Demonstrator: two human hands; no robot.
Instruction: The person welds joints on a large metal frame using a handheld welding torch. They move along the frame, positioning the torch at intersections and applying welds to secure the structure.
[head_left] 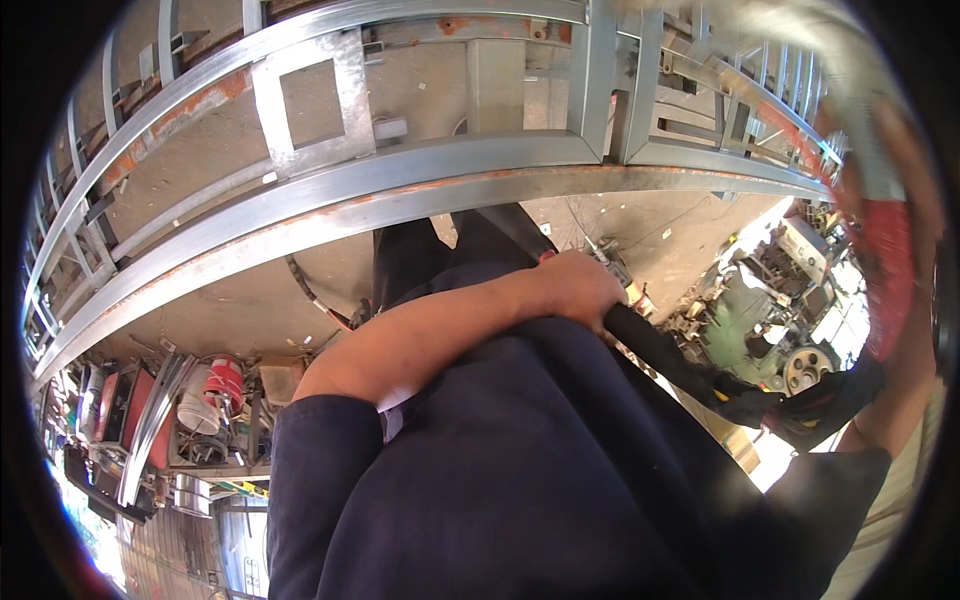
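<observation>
My left arm reaches across my body, and my left hand (582, 285) is closed round a thick black cable-like length (650, 345). This black piece sags toward the right and ends near my right forearm; I cannot make out exactly what it is. At the far right my right hand (908, 165) is raised and smeared by motion, next to a red and grey object (886, 270) whose kind I cannot tell. Its fingers are partly hidden. In front of me lies a welded frame of square steel tube (420, 185), with rust along some edges.
Right of my legs stands a cluttered green surface (745, 320) with a pulley wheel (806, 370) and metal parts. To the left, a bench holds a red can (224, 380), a white container (198, 412) and tools. A thin hose (315, 295) trails on the floor.
</observation>
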